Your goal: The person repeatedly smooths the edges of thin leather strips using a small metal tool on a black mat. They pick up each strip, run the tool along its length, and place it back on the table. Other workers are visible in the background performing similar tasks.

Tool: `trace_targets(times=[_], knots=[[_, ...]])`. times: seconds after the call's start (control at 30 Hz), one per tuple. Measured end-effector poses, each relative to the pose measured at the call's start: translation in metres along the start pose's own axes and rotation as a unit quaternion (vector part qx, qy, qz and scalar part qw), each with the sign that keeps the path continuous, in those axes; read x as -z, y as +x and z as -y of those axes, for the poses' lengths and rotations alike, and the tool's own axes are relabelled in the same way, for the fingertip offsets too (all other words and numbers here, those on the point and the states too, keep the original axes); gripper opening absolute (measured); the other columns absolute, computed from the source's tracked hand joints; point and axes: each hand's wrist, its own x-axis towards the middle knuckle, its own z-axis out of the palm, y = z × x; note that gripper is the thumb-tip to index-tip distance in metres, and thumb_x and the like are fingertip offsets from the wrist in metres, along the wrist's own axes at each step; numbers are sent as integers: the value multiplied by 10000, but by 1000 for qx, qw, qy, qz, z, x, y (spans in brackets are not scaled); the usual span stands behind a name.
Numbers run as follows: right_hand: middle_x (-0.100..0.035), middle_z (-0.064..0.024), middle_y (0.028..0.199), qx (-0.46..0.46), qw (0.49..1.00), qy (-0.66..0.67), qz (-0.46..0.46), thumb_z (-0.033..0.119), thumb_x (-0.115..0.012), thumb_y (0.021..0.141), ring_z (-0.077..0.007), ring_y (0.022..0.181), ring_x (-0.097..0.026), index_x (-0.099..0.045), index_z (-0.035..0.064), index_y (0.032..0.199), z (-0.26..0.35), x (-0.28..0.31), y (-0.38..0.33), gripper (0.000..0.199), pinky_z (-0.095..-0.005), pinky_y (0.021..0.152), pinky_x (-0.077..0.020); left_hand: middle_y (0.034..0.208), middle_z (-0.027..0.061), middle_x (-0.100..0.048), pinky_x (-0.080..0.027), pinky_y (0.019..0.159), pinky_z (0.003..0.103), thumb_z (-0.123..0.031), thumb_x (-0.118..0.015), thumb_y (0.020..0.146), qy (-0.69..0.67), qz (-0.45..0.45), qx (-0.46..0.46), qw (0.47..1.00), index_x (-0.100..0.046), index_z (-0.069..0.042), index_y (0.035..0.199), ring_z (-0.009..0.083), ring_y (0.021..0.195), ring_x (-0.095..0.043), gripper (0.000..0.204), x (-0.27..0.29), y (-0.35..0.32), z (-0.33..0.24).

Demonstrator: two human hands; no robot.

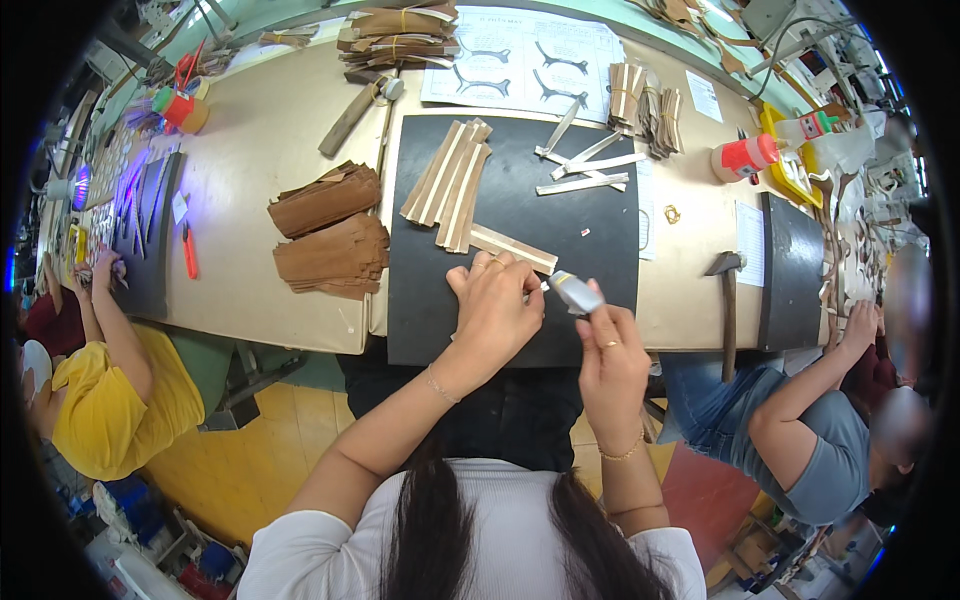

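Over the black board [420, 330], my left hand [495, 305] is closed with curled fingers. A small white bit [545, 287] shows at its fingertips; the rest of what it may hold is hidden. A brown strip with a pale centre line [515, 248] lies just beyond its knuckles. To the right, my right hand [610, 350] grips a blurred silver-grey tool [576, 293] with a broad flat end, pointed toward the left hand. A fan of brown-and-cream strips [450, 185] rests farther up the board, and several loose white strips [590, 172] lie crossed at its upper right.
Two stacks of brown leather pieces [330, 255] sit left of the board. A hammer [360, 115] lies beyond them, another hammer [730, 300] at right. Bundled strips [400, 35], a drawing sheet [520, 60] and a red bottle [745, 158] stand around. People work at both sides.
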Motion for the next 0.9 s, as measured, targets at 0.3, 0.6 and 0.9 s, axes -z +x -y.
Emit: trace_targets(times=[0.3,0.6,0.9], knots=[[-670,-102,953,-7,1000,-22,0,77,-716,934,-292,744,-688,-665,106,1358,-5,-4,4,429,-400,662,-554,854,39,-657,-296,855,436,-145,-765,784,8,3,-15,1000,-719,-98,767,265,962,-567,67,1,0,-1],[-664,-110,924,-26,996,-58,66,140,-671,974,-312,729,-674,-671,95,1342,-9,-8,1,370,-409,648,-538,879,19,-632,-303,852,420,-156,-783,802,10,-23,-82,996,-703,-109,798,247,947,-559,93,-1,-4,9],[-618,-80,860,-37,998,-44,11,182,-664,983,-290,682,-665,-652,114,1349,-20,-23,-11,372,-395,607,-545,930,25,-590,-348,841,420,-189,-764,834,55,-55,-175,981,-670,-112,867,244,924,-545,126,-5,-8,18]])
